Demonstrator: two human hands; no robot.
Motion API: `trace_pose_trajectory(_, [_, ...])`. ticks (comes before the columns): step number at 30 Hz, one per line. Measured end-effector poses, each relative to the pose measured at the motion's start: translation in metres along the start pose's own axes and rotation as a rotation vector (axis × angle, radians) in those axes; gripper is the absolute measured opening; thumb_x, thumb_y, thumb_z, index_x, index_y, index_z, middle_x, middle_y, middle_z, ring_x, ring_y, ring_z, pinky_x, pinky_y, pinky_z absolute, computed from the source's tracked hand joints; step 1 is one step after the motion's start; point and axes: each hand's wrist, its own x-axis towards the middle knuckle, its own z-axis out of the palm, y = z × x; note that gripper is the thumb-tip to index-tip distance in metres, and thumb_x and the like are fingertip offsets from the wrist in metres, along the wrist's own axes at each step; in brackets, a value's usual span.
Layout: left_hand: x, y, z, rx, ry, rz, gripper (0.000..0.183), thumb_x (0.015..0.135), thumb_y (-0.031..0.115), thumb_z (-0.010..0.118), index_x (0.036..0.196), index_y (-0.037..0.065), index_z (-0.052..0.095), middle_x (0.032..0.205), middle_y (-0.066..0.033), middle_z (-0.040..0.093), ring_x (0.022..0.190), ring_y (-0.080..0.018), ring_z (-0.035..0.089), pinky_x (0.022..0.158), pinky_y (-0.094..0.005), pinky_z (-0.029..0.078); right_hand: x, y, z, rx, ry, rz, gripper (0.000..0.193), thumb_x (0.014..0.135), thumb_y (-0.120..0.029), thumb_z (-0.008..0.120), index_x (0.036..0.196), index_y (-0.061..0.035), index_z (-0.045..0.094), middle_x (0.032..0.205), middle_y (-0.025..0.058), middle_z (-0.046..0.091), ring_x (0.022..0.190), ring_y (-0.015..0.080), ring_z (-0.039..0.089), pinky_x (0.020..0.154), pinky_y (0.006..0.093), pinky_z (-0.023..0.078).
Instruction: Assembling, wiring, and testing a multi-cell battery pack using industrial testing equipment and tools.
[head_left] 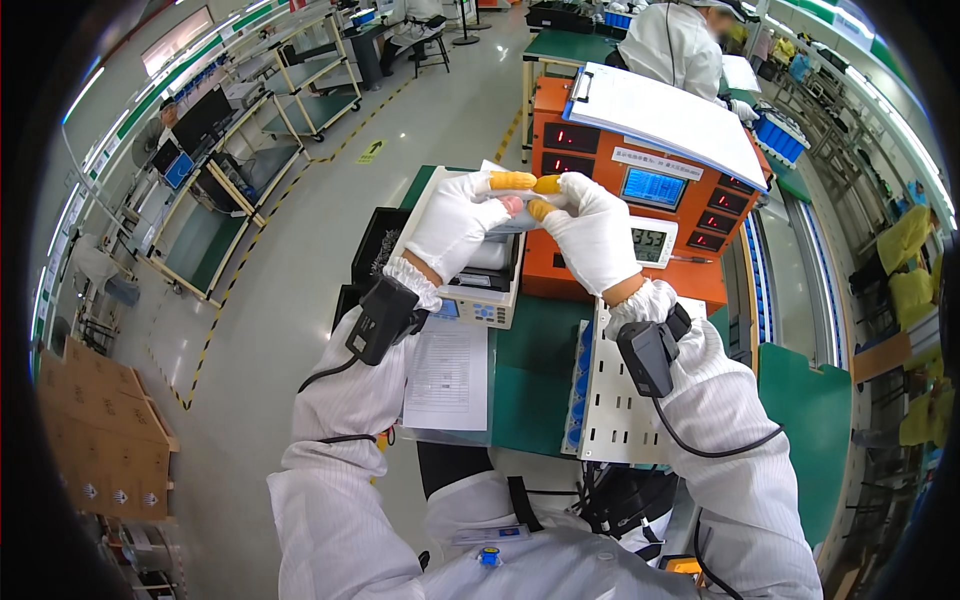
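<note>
Both my hands are raised side by side over a white bench instrument point(500, 310), in white gloves with coloured finger covers. My left hand point(462, 215) is closed, its yellow-tipped finger pointing right above a pink-tipped thumb. My right hand point(592, 225) is closed too, its yellow-tipped fingers nearly meeting the left ones. A pale, thin piece point(518, 220) shows between and below the fingertips; its kind cannot be made out. Under the right forearm lies a white slotted metal plate point(620, 400) with blue round parts along its left edge.
An orange test cabinet point(560, 262) with red displays stands beyond my right hand, with a clipboard point(670, 120) on top and a small digital meter point(650, 242) in front. A printed sheet point(447, 375) lies on the green bench mat point(540, 365). A person in white point(670, 45) works behind the cabinet.
</note>
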Motion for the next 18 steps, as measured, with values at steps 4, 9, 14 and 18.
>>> trace_pose_trajectory(4, [0.002,-0.003,0.006,-0.100,0.012,-0.040,0.029,0.091,0.006,0.068,0.120,0.000,0.068,0.111,-0.0061,0.070,0.098,-0.0117,0.063,0.090,-0.0244,0.049,-0.005,0.005,0.001,-0.107,0.070,-0.135,0.020,0.085,-0.001,0.069,0.104,0.0010,0.065,0.089,0.0153,0.071,0.077,0.0196,0.070,0.071,0.0297,0.055])
trace_pose_trajectory(9, [0.003,-0.005,0.011,-0.062,0.061,-0.011,0.030,0.093,0.003,0.063,0.122,-0.004,0.065,0.110,-0.0088,0.071,0.096,-0.0122,0.066,0.088,-0.0238,0.053,-0.001,0.016,0.001,-0.070,0.072,-0.116,0.020,0.081,0.002,0.067,0.102,-0.0004,0.065,0.091,0.0179,0.070,0.081,0.0274,0.071,0.073,0.0322,0.055])
trace_pose_trajectory(14, [0.008,-0.017,0.000,-0.051,-0.002,-0.012,0.031,0.091,0.002,0.063,0.122,-0.004,0.065,0.112,-0.0084,0.070,0.100,-0.0134,0.064,0.091,-0.0258,0.050,0.000,0.011,0.001,-0.511,0.125,-0.436,0.011,0.081,-0.013,0.066,0.090,-0.0072,0.064,0.080,0.0120,0.064,0.077,0.0337,0.066,0.068,0.0429,0.053])
trace_pose_trajectory(18, [0.009,-0.028,-0.003,-0.110,0.009,-0.009,0.032,0.094,0.009,0.064,0.124,-0.002,0.064,0.113,-0.0062,0.069,0.101,-0.0125,0.063,0.092,-0.0262,0.050,0.004,0.021,0.002,-0.848,0.102,-0.610,0.015,0.080,-0.016,0.070,0.087,-0.0122,0.058,0.073,0.0033,0.058,0.068,0.0248,0.062,0.058,0.0398,0.050])
